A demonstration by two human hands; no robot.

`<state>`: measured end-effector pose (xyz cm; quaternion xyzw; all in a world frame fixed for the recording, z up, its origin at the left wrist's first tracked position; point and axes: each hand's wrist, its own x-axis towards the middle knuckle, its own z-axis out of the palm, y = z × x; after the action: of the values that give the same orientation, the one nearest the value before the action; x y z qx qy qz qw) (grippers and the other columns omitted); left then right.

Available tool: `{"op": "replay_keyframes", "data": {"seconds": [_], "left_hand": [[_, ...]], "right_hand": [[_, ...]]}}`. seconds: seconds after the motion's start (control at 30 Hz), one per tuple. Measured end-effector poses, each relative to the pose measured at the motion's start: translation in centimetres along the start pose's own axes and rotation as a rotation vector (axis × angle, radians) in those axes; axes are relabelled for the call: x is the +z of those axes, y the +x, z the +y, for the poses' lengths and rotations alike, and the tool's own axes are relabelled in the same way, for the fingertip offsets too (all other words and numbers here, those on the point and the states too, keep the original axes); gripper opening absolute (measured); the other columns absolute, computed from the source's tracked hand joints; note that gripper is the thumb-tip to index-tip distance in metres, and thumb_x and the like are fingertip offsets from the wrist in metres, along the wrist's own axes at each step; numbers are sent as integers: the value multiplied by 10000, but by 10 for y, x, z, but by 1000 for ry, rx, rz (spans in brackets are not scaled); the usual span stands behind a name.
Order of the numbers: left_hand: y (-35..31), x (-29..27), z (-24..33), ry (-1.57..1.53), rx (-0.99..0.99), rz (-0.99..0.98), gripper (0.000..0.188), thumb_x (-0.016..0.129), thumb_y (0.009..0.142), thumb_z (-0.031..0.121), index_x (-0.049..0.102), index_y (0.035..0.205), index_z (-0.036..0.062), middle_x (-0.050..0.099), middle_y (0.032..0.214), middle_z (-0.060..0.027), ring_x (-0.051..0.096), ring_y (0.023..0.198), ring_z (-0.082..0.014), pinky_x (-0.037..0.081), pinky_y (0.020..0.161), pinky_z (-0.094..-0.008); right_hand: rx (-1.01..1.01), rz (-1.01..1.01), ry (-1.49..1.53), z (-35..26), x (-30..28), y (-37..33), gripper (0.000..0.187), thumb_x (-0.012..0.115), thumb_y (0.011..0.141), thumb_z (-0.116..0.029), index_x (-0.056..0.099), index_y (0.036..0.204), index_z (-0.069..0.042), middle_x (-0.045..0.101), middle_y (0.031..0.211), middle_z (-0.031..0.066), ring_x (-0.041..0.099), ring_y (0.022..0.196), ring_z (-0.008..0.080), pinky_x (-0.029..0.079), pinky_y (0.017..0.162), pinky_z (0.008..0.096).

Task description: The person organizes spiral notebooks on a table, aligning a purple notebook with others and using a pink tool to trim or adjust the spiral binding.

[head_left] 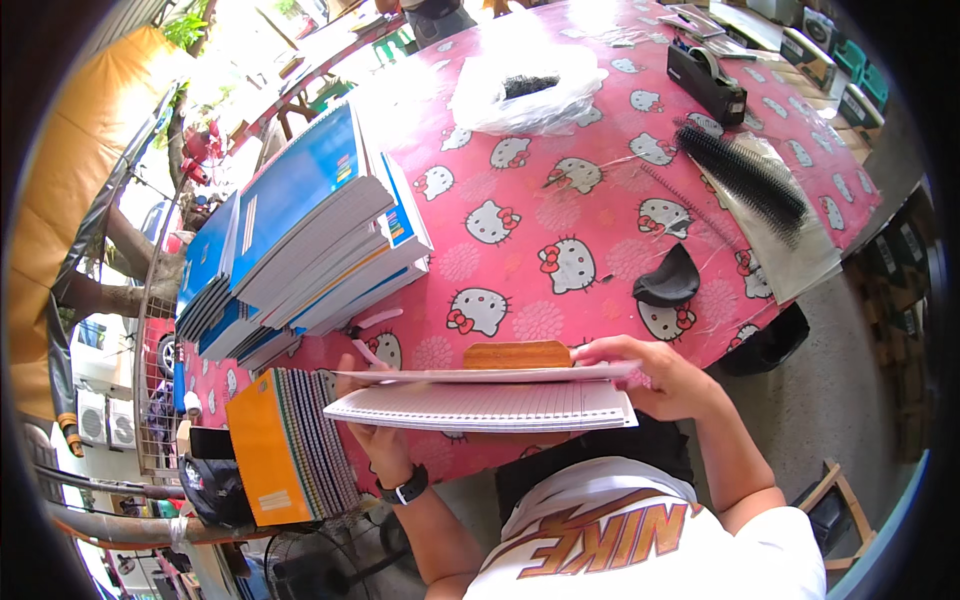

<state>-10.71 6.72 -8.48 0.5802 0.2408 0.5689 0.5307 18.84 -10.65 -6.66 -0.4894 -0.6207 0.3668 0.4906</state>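
Observation:
A thick stack of lined notebook pages, with small punched holes along its near edge, is held level in front of my chest. My left hand is closed around the stack's left end, thumb above and fingers below. At the far right corner my right hand grips a pale top sheet, which stands slightly apart from the pages under it. A small brown wooden block shows just beyond the sheets. Close to my left hand lies a pink-handled tool, its head partly hidden.
Blue-covered books are piled at the left, with orange spiral notebooks nearer me. Black spiral coils lie on clear plastic at the right. A tape dispenser, a white plastic bag and a curved black object are also on the pink tablecloth.

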Motion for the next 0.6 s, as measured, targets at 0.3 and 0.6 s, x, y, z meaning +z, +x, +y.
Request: {"op": "replay_keyframes", "data": {"seconds": [0.3, 0.6], "left_hand": [[41, 21, -15, 110, 127, 54, 574, 570, 880, 318, 398, 1328, 3, 518, 1220, -103, 463, 1184, -206, 361, 971, -319], [59, 12, 15, -78, -89, 241, 494, 552, 893, 330, 446, 1296, 64, 501, 820, -11, 524, 774, -124, 519, 651, -361]], "right_hand": [[-250, 442, -90, 28, 77, 9, 573, 593, 849, 17, 293, 1332, -56, 490, 1190, 186, 530, 1083, 347, 417, 927, 404], [-174, 472, -708, 63, -85, 36, 369, 500, 679, 58, 630, 1014, -28, 644, 1017, 152, 601, 952, 323, 495, 841, 374]]}}
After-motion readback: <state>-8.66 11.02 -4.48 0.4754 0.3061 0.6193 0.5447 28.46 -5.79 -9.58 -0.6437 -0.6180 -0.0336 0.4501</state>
